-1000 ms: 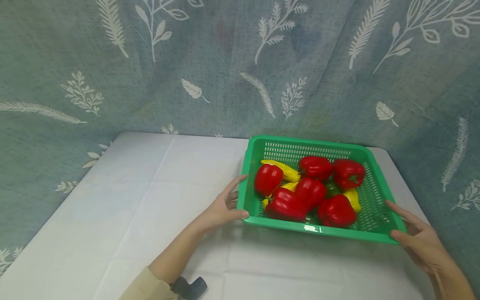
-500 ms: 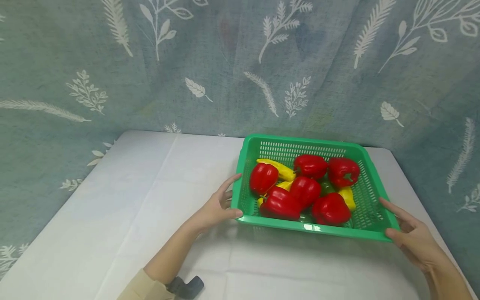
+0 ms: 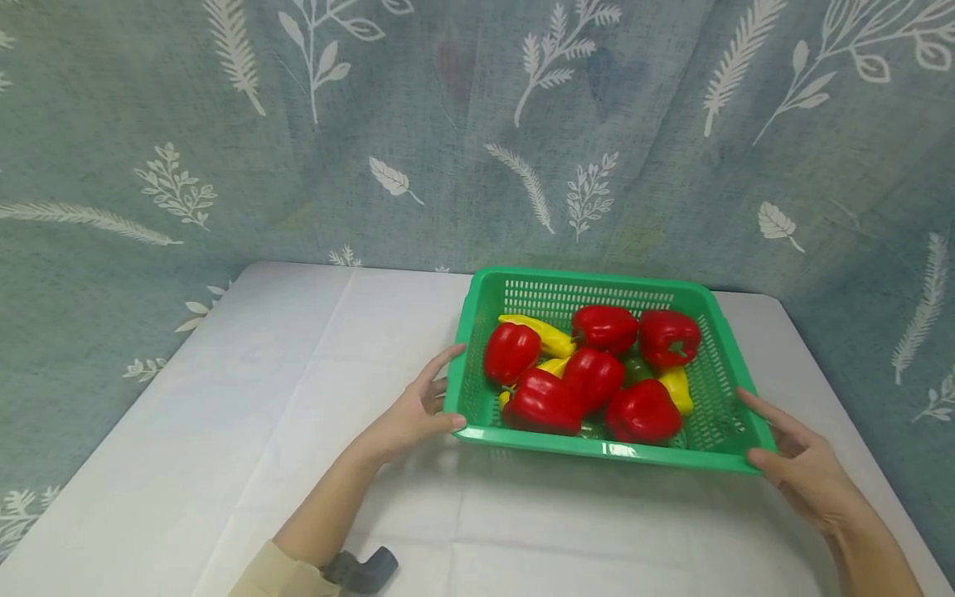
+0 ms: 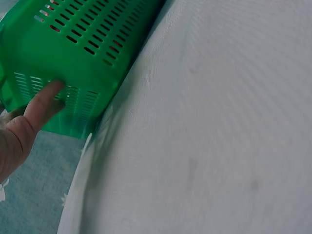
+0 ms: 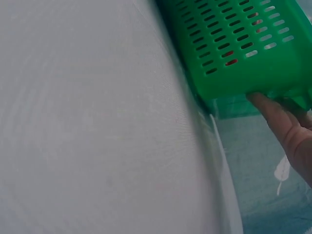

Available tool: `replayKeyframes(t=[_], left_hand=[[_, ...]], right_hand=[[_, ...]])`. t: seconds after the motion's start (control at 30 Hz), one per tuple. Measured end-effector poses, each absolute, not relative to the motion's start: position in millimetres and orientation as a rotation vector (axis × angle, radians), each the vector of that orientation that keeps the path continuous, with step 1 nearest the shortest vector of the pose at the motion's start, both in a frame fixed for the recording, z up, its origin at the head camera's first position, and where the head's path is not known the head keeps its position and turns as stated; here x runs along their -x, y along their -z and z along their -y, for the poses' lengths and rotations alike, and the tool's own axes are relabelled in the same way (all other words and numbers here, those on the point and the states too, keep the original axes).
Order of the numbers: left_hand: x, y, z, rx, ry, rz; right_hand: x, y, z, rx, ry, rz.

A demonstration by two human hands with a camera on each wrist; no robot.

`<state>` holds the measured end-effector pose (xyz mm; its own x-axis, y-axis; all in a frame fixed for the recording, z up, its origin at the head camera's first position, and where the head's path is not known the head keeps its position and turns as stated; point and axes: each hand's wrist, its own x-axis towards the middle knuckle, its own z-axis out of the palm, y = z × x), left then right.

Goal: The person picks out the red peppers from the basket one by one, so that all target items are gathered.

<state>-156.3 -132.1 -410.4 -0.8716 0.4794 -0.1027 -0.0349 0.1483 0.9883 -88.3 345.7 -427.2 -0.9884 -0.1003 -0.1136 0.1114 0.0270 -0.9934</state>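
Observation:
A green plastic basket (image 3: 589, 445) with slotted walls is at the back right of the white table in the head view. Inside lie several red bell peppers (image 3: 540, 402), with yellow pieces (image 3: 548, 335) and some dark green ones (image 3: 636, 370) partly hidden beneath. My left hand (image 3: 413, 414) holds the basket's left end, thumb at the near corner and fingers along the side wall. At the opposite end my right hand (image 3: 802, 466) holds it the same way. Both wrist views show the fingers against the basket's outer wall. Whether its bottom touches the table cannot be told.
A white cloth (image 3: 224, 431) with fold lines covers the table. Behind it and at both sides hangs a grey-green curtain (image 3: 448, 99) with white leaf prints, close to the basket's far rim. A dark strap device (image 3: 361, 572) is on my left wrist.
The basket has shifted a little to the left along the table's back, with both hands keeping hold of its ends. The peppers lie as before inside it.

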Motion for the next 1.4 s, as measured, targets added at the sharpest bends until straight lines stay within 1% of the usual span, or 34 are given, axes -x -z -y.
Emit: replayKeyframes(t=[0.17, 0.37, 0.47, 0.8, 1.1, 1.33, 1.4], left_hand=[[157, 410, 135, -0.428, -1.780, -2.017], [159, 411, 136, -0.457, -1.775, -2.022], [160, 411, 135, -0.442, -1.775, -2.022], [160, 403, 137, -0.447, -1.716, -2.095], [169, 388, 137, -0.591, -1.608, -2.295], [169, 371, 122, -0.505, -1.505, -2.496], [169, 368, 116, -0.521, -1.467, -2.537]], right_hand=[[89, 424, -342, -0.031, 2.003, -2.218], [93, 412, -351, 0.124, 1.738, -2.383], [96, 409, -354, 0.195, 1.718, -2.355], [97, 409, -350, 0.232, 1.872, -2.152], [97, 411, -347, 0.227, 1.907, -2.103], [96, 410, -347, 0.247, 1.885, -2.143], [96, 411, -347, 0.249, 1.881, -2.148]])
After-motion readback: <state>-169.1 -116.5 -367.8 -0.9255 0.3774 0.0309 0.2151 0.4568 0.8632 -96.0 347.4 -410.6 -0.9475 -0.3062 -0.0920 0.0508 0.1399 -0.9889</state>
